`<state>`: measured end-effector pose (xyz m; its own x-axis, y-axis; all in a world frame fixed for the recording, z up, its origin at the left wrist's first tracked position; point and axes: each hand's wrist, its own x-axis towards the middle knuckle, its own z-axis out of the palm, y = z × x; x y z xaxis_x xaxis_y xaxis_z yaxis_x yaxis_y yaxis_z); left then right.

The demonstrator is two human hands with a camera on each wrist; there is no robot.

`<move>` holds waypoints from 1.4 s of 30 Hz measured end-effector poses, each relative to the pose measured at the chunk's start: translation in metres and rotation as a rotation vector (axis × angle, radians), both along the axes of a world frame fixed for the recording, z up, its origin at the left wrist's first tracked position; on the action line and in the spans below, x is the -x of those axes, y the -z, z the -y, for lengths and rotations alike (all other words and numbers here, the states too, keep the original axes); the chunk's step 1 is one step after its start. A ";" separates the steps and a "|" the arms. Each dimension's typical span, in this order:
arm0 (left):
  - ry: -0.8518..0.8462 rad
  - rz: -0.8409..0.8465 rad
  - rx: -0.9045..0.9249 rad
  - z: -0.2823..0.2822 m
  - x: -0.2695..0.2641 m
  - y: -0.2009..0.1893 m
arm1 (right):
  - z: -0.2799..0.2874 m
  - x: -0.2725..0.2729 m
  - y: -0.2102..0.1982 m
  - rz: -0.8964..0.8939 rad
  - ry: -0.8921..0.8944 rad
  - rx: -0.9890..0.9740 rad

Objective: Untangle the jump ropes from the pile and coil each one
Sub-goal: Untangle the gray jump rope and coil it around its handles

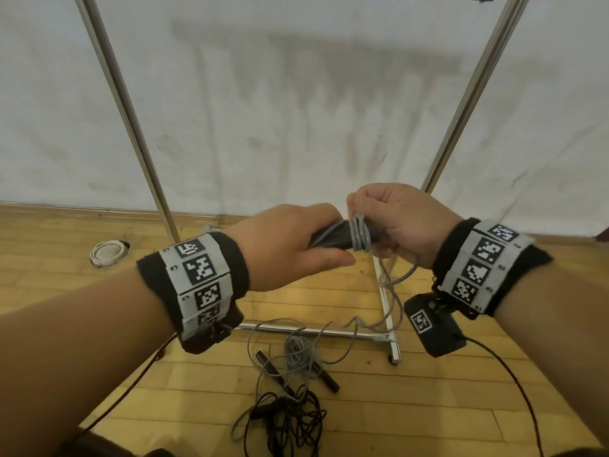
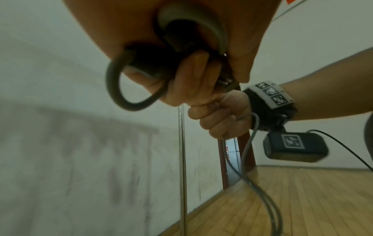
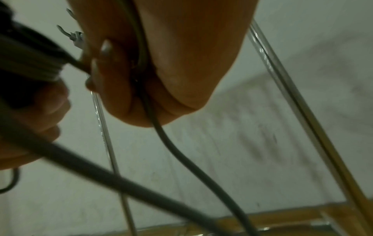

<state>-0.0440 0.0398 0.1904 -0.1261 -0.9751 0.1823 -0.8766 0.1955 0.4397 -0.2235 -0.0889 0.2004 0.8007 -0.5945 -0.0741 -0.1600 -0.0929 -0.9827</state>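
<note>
Gripping handles (image 1: 333, 237) level, left–right – left hand (image 1: 283, 249) | right hand (image 1: 395, 222) pinching grey rope (image 1: 361, 235)

Hands are up in open air; the grey rope (image 1: 393, 301) hangs from them to the floor and crosses the space below. Straight down sits the tangled rope pile (image 1: 290, 404) on the wooden floor (image 1: 428, 407); bare floor lies either side. Metal rack poles (image 1: 131, 127) flank both sides, base bar (image 1: 313, 331) behind the pile.
</note>
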 end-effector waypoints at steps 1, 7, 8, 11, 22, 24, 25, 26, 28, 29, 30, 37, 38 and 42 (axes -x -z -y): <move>-0.022 -0.065 0.029 -0.001 -0.001 -0.001 | -0.004 -0.005 0.004 0.043 0.022 -0.077; -0.238 -0.198 0.174 0.014 -0.007 0.000 | -0.023 -0.020 0.022 -0.020 0.108 -0.152; -0.287 -0.173 0.152 0.016 -0.009 0.000 | -0.025 -0.020 0.024 -0.120 0.055 -0.044; -0.370 0.029 -0.011 0.020 -0.018 0.001 | -0.032 -0.016 0.022 -0.563 -0.206 0.532; 0.150 0.341 -0.227 0.009 0.008 -0.001 | -0.010 0.002 -0.039 -0.511 -0.380 0.713; 0.160 0.174 -0.169 0.002 0.008 -0.005 | -0.002 0.005 -0.031 -0.330 -0.287 0.490; 0.143 0.088 -0.133 -0.002 0.008 -0.008 | -0.001 0.005 -0.026 -0.226 -0.230 0.350; 0.113 0.019 -0.093 -0.005 0.008 -0.011 | 0.000 0.004 -0.020 -0.142 -0.175 0.225; 0.034 -0.073 -0.016 -0.008 0.008 -0.018 | -0.003 0.000 -0.010 -0.036 -0.096 0.017; -0.011 -0.119 0.019 -0.008 0.008 -0.022 | -0.004 -0.003 -0.005 0.000 -0.069 -0.077; -0.064 -0.169 0.047 -0.006 0.006 -0.026 | -0.006 -0.007 -0.002 0.022 -0.046 -0.149; -0.352 -0.352 0.187 0.013 -0.020 -0.030 | -0.014 -0.008 0.018 -0.266 -0.193 0.049; -0.411 -0.402 0.208 0.016 -0.026 -0.031 | -0.012 -0.004 0.024 -0.387 -0.246 0.142; -0.684 -0.426 0.285 0.023 -0.067 -0.036 | 0.007 0.016 0.050 -0.877 -0.358 0.321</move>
<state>0.0235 0.0165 0.2268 0.6089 -0.7211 0.3306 -0.6128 -0.1630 0.7732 -0.2396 -0.0960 0.1502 0.6755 -0.4245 -0.6029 -0.7274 -0.5174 -0.4507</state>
